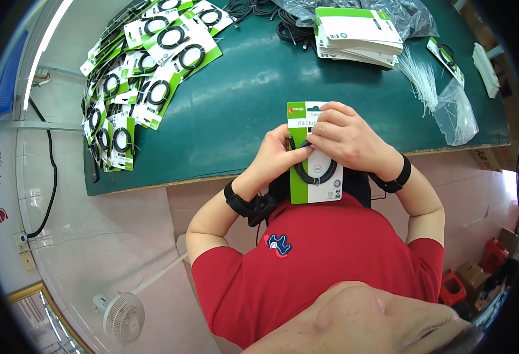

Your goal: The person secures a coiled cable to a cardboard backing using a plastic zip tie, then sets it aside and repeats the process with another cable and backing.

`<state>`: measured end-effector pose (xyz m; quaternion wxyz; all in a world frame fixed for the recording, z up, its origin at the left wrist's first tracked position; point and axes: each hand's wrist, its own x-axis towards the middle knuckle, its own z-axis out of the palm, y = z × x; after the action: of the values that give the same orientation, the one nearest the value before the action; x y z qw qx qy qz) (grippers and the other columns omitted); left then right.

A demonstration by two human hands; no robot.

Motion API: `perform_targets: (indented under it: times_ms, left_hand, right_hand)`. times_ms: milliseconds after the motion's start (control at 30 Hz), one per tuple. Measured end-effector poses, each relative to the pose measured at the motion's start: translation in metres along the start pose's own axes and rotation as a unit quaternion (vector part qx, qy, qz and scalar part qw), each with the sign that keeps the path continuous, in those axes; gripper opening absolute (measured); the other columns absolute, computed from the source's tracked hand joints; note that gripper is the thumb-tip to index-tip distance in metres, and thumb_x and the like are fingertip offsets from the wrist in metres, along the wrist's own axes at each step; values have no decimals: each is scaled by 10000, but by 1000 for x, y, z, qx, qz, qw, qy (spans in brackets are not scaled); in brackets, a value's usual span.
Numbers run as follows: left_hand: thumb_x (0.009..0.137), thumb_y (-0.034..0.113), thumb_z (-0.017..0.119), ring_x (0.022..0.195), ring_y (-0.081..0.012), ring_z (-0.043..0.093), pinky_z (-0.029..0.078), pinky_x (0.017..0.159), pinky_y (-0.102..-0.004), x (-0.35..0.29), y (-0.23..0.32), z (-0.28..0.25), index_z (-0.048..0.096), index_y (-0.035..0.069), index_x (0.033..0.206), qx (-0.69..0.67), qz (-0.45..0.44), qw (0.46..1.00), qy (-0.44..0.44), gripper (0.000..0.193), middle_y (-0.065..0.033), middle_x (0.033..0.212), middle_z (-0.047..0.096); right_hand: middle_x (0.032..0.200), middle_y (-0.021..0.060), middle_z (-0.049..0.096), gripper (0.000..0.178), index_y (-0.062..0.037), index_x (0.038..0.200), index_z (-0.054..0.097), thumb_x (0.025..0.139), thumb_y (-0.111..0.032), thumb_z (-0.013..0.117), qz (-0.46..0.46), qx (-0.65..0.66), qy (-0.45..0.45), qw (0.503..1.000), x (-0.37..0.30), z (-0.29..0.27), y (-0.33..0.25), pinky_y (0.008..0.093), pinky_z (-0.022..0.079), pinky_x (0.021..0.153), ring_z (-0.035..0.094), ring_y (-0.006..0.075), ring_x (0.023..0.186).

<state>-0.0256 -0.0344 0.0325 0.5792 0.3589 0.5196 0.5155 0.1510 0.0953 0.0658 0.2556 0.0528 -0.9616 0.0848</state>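
Note:
A green-and-white packaging card point(322, 194) with a hang hole at its top is held upright over the table's near edge, in front of my red shirt. On its face a coiled black cable point(318, 180) is fastened with a small tie at the bottom of the loop. My left hand point(273, 154) grips the card's left edge, its thumb reaching across to the cable. Closed around the card's upper right side, my right hand point(349, 138) has its fingertips at the top of the coil. Those fingers hide part of the cable and card.
Many carded cables point(158, 91) lie heaped on the green table point(247, 88) at the left. Toward the back are loose black cables point(293, 32) and a stack of cards point(357, 35). White zip ties point(419, 79) and a plastic bag point(457, 118) lie at the right.

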Motion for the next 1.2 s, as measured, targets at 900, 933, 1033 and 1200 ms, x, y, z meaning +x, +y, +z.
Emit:
perform_targets:
  times_ms: [900, 933, 1033, 1200]
  left_hand:
    - [897, 126, 703, 984, -211, 654, 583, 767, -346, 133, 78, -251, 576, 18, 1256, 112, 81, 939, 315, 395, -124, 1168, 631]
    - [903, 120, 693, 969, -198, 658, 583, 763, -338, 148, 82, -245, 578, 32, 1268, 170, 77, 949, 253, 393, -111, 1181, 636]
    - [877, 60, 632, 980, -253, 685, 580, 797, -354, 201, 82, -231, 603, 48, 1268, 308, 94, 919, 227, 392, -127, 1221, 653]
    - [830, -7, 572, 1057, -336, 659, 548, 904, -405, 287, 76, -253, 609, 77, 1288, 589, 185, 760, 202, 467, -141, 1273, 642]
  right_hand:
    - [854, 107, 627, 82, -23, 898, 678, 828, -53, 708, 358, 59, 10, 932, -89, -9, 37, 385, 486, 770, 601, 305, 853]
    - [854, 107, 627, 82, -23, 898, 678, 828, -53, 708, 357, 59, 12, 932, -89, -9, 38, 385, 486, 770, 601, 305, 853]
    - [832, 103, 615, 80, -24, 891, 677, 825, -58, 708, 381, 72, 25, 921, -89, -9, 39, 383, 483, 760, 597, 302, 840]
    - [827, 105, 611, 80, -26, 887, 674, 822, -58, 708, 388, 73, 44, 917, -87, -5, 42, 387, 479, 751, 593, 303, 830]
